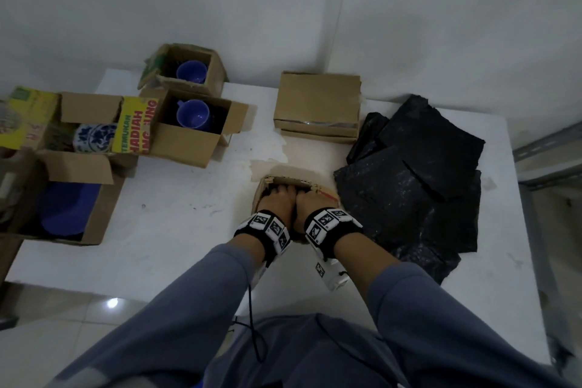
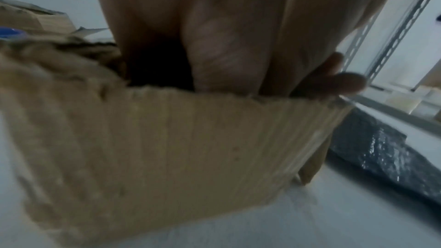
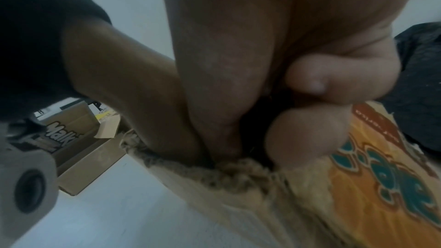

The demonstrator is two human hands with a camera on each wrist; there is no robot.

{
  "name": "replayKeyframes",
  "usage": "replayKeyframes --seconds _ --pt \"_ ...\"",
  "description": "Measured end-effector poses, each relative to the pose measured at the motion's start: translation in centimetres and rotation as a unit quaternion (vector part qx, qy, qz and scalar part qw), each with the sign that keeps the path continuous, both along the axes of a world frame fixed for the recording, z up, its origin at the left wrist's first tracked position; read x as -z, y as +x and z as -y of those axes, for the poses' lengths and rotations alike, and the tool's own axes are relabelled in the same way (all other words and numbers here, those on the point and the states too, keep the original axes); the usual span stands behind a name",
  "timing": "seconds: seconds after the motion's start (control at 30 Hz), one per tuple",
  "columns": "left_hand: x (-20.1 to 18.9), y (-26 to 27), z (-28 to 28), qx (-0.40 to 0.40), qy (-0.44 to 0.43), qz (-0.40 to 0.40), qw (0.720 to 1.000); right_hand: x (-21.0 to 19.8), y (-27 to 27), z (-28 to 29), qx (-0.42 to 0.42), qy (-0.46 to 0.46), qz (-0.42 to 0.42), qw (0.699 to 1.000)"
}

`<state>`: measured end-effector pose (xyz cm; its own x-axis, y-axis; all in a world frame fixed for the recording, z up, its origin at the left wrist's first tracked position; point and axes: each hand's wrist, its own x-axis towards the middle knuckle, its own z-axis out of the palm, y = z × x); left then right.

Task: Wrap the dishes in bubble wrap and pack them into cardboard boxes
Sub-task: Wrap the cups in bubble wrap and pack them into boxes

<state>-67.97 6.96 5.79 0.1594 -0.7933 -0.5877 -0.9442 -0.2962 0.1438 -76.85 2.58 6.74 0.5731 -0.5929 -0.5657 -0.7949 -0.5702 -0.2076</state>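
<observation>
Both your left hand [image 1: 278,198] and right hand [image 1: 311,198] reach side by side straight down into the small cardboard box [image 1: 324,190] at the table's near middle. Whatever they hold sits directly below, hidden by the walls; can't tell either grip. Bubble wrap pile [image 1: 419,186] lies just right, nearer your right hand.

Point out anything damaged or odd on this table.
The small cardboard box that both hands reach into has a ragged, torn rim, frayed along the top edge. The white tabletop just behind it has a patch where the surface is peeled away.
</observation>
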Motion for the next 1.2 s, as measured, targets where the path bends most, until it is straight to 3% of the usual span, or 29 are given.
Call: replayKeyframes --seconds 0.33,0.43,0.6,0.67,0.77,0.83,0.93,1.0,1.07,1.13,1.2 --pt "-0.2 -0.5 -1.6 0.003 -0.024 0.033 0.999 0.2 -0.9 -1.0 -0.026 -0.064 0.028 0.997" --pt "-1.0 0.4 -1.8 0.023 -0.037 -0.001 0.999 -0.4 -0.3 -0.6 -0.063 -0.053 0.007 0.997" --pt "-1.0 1.8 -3.2 0.025 -0.066 -0.034 0.997 -1.5 -0.7 -0.4 -0.137 -0.135 0.031 0.981" --pt "-0.8 1.8 -3.9 0.021 -0.09 -0.029 0.995 -1.0 -1.6 -0.5 -0.129 -0.144 0.062 0.979" --pt "-0.5 1.5 -4.4 0.014 -0.122 -0.023 0.992 -0.7 -3.5 -1.7 -0.026 -0.145 0.171 0.974" --pt "-0.5 1.4 -4.2 0.01 -0.123 -0.012 0.992 -1.2 -4.9 -2.7 0.1 -0.157 0.235 0.954" --pt "-0.9 1.9 -4.1 -0.001 -0.131 -0.05 0.99 -0.7 -6.7 -3.5 0.354 -0.074 0.187 0.913" --pt "-1.3 2.8 -4.4 -0.009 -0.171 -0.084 0.982 0.6 -7.5 -3.8 0.477 0.023 0.185 0.859" --pt "-1.7 3.9 -5.0 -0.035 -0.224 -0.093 0.969 1.4 -7.6 -4.2 0.568 0.087 0.254 0.778" --pt "-1.7 5.1 -5.7 -0.069 -0.259 -0.102 0.958 1.3 -6.9 -4.7 0.622 0.081 0.337 0.702" --pt "-1.3 6.0 -6.3 -0.107 -0.254 -0.139 0.951 0.4 -6.3 -5.0 0.628 0.005 0.387 0.675"
